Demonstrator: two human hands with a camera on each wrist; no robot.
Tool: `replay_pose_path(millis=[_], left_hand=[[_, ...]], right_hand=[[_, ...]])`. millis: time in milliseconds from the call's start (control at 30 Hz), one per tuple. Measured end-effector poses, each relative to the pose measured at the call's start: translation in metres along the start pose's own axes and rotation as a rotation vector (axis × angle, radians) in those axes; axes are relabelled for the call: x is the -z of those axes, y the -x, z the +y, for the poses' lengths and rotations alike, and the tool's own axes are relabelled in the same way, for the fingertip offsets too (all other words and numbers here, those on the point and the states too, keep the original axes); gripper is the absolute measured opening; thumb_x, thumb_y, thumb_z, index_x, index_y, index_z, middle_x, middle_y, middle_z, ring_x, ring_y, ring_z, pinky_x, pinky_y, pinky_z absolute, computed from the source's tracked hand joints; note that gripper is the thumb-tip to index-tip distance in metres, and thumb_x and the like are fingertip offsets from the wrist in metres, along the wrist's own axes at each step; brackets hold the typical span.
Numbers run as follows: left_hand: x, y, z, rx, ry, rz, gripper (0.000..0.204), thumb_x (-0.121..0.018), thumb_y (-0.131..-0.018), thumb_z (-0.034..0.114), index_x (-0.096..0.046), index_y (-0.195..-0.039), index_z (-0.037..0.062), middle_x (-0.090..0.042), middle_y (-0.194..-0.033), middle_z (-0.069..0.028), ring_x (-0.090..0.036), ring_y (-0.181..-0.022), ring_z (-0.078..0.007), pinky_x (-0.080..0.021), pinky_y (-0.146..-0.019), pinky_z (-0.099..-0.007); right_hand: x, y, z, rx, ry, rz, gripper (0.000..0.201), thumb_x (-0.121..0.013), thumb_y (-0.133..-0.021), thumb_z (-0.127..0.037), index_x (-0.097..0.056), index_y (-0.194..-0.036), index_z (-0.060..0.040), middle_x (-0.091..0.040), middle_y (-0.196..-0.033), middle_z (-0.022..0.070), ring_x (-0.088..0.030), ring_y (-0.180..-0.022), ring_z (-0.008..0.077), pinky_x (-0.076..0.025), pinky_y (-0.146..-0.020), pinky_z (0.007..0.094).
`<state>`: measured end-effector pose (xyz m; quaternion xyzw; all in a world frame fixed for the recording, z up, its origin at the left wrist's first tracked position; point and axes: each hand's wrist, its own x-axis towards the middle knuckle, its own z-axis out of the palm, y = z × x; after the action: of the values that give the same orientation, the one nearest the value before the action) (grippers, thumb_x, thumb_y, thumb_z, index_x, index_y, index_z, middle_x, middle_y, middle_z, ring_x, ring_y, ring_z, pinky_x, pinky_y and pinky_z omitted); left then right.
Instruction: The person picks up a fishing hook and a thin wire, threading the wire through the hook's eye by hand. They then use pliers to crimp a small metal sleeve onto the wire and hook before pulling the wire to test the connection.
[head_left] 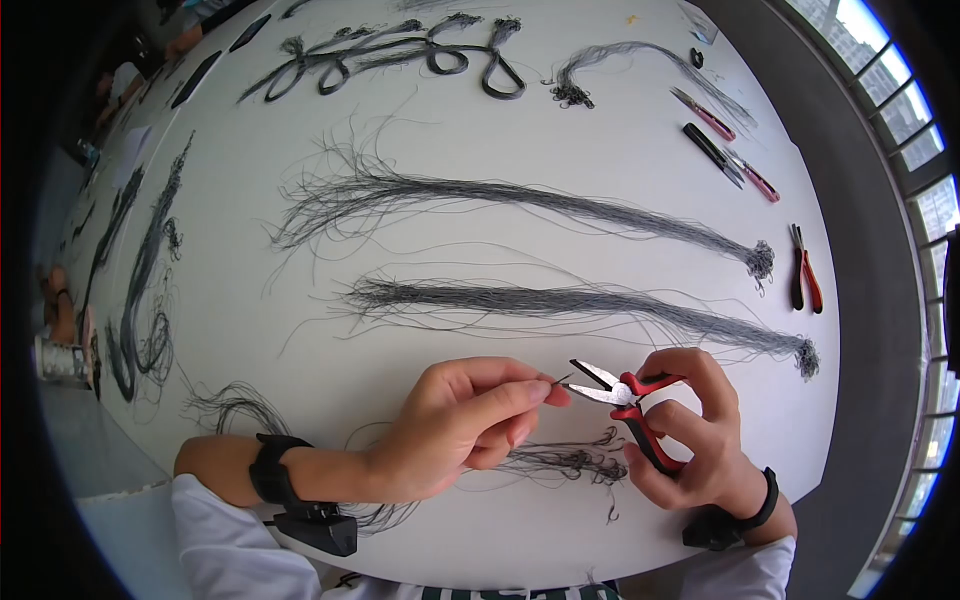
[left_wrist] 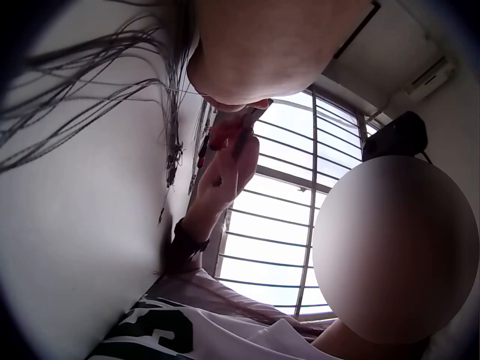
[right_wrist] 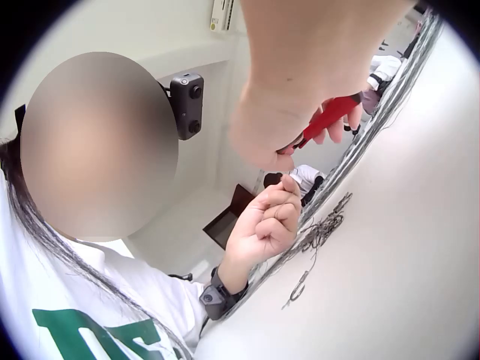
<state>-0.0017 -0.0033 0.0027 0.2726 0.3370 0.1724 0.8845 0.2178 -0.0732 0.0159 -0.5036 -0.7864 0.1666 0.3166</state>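
and here we are, right at the fingertips: the left hand [head_left: 455,430] pinches a small dark piece [head_left: 565,380] between thumb and finger, its thin end poking out toward the tool. facing it, the right hand [head_left: 700,430] grips the red-and-black pliers [head_left: 622,388], fingers curled round the handles, metal jaws standing apart, one tip very near the piece; whether they touch, i can't tell.

how far along, then? beyond the grip, two bundles, the nearer long bundle [head_left: 540,300] and the farther long bundle [head_left: 560,203], look gathered and laid out, small hooks massed at their right ends, strands fanning loose at the left. just below the pinch, a shorter bundle [head_left: 560,462] looks less orderly, hooks scattered. my read: the pinched piece is partway, the jaws not closed on it, so the plier work there looks undone. how many pieces remain, no telling.

over to the surface: a pale, smooth table [head_left: 790,440] runs under it all. well beyond the grip, looped bundles [head_left: 447,60] lie in a row; off to its right, spare pliers [head_left: 803,275] and more hand tools [head_left: 705,115]. far left of the grip, a spool [head_left: 60,360] and somebody else's hand [head_left: 60,300].

and the room: a barred window [left_wrist: 285,210] pours in bright light, grey floor [head_left: 860,260] beyond the table's right edge, someone in white [right_wrist: 304,180] in the background.
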Motion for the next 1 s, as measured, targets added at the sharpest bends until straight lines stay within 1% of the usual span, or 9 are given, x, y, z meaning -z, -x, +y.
replay_pose_path(millis=[300,433,500,567,700,733,800,933,1000], left_hand=[[0.0,0.0,-0.002,-0.061,-0.09,-0.006,0.018,-0.048,-0.091,0.008,-0.057,-0.098,-0.0049,-0.049,-0.061,-0.0035,-0.026,-0.043,-0.0032,-0.019,-0.038,-0.0197],[0.0,0.001,-0.003,-0.104,-0.122,0.004,0.017,-0.047,-0.091,0.007,-0.057,-0.097,-0.006,-0.05,-0.062,-0.0045,-0.028,-0.044,-0.0029,-0.02,-0.038,-0.0197],[0.003,0.001,-0.004,-0.099,-0.169,-0.035,0.019,-0.048,-0.092,0.01,-0.057,-0.101,-0.0043,-0.052,-0.065,-0.0014,-0.037,-0.048,-0.0018,-0.026,-0.041,-0.0177],[0.0,0.002,-0.004,-0.116,-0.223,-0.011,0.019,-0.048,-0.092,0.01,-0.058,-0.099,-0.0047,-0.053,-0.066,-0.0013,-0.04,-0.051,-0.0019,-0.029,-0.043,-0.0172],[-0.001,0.002,-0.006,-0.168,-0.327,0.002,0.018,-0.051,-0.091,0.009,-0.058,-0.095,-0.0061,-0.054,-0.066,-0.0011,-0.048,-0.06,-0.0029,-0.038,-0.051,-0.017],[-0.002,0.001,-0.008,-0.166,-0.327,0.001,0.018,-0.051,-0.091,0.009,-0.058,-0.095,-0.0061,-0.054,-0.066,-0.0011,-0.048,-0.06,-0.0029,-0.038,-0.051,-0.017],[-0.003,0.0,-0.012,-0.236,-0.356,0.023,0.02,-0.048,-0.091,0.008,-0.059,-0.098,-0.007,-0.051,-0.061,-0.0022,-0.033,-0.046,-0.002,-0.023,-0.04,-0.0184],[-0.003,0.001,-0.01,-0.232,-0.369,0.013,0.02,-0.048,-0.091,0.008,-0.06,-0.098,-0.0066,-0.051,-0.061,-0.0024,-0.034,-0.046,-0.0019,-0.023,-0.04,-0.0186],[-0.003,0.002,-0.008,-0.17,-0.291,0.005,0.016,-0.051,-0.09,0.006,-0.058,-0.094,-0.0079,-0.054,-0.067,-0.0012,-0.05,-0.061,-0.0038,-0.043,-0.056,-0.0187]], right_hand=[[-0.008,-0.001,0.002,0.105,0.061,-0.002,0.019,-0.067,-0.054,-0.009,-0.054,-0.068,-0.0056,-0.056,-0.092,0.0154,-0.054,-0.07,0.0254,-0.042,-0.057,0.035],[-0.015,0.004,0.003,0.065,-0.006,0.02,0.032,-0.067,-0.057,-0.007,-0.053,-0.085,-0.0011,-0.057,-0.091,0.0153,-0.053,-0.068,0.0264,-0.042,-0.059,0.0352],[-0.016,0.003,0.003,0.029,-0.047,0.048,0.038,-0.068,-0.058,-0.007,-0.052,-0.092,0.0006,-0.057,-0.09,0.0151,-0.052,-0.067,0.0264,-0.042,-0.059,0.035],[-0.013,0.0,0.002,0.016,0.015,-0.064,0.044,-0.068,-0.059,-0.007,-0.051,-0.099,0.0016,-0.055,-0.086,0.0134,-0.05,-0.066,0.0263,-0.04,-0.059,0.0349],[-0.017,0.002,0.002,0.015,0.068,-0.071,0.042,-0.069,-0.063,-0.009,-0.052,-0.1,0.002,-0.054,-0.08,0.0111,-0.049,-0.065,0.0253,-0.039,-0.057,0.0345],[-0.017,0.002,0.001,-0.002,0.076,-0.068,0.04,-0.069,-0.064,-0.009,-0.053,-0.098,0.0019,-0.053,-0.079,0.0105,-0.049,-0.064,0.025,-0.039,-0.057,0.034],[-0.017,0.003,-0.001,-0.021,0.083,-0.065,0.037,-0.069,-0.065,-0.009,-0.053,-0.097,0.0017,-0.053,-0.078,0.0098,-0.049,-0.063,0.0246,-0.039,-0.056,0.0335],[-0.019,0.003,0.0,-0.037,0.05,-0.036,0.034,-0.07,-0.066,-0.009,-0.055,-0.094,0.0013,-0.053,-0.075,0.0084,-0.049,-0.06,0.0227,-0.04,-0.053,0.0319],[-0.019,0.004,0.0,-0.035,0.042,-0.029,0.033,-0.071,-0.065,-0.008,-0.055,-0.093,0.0012,-0.052,-0.073,0.0078,-0.049,-0.058,0.0221,-0.04,-0.051,0.0316]])
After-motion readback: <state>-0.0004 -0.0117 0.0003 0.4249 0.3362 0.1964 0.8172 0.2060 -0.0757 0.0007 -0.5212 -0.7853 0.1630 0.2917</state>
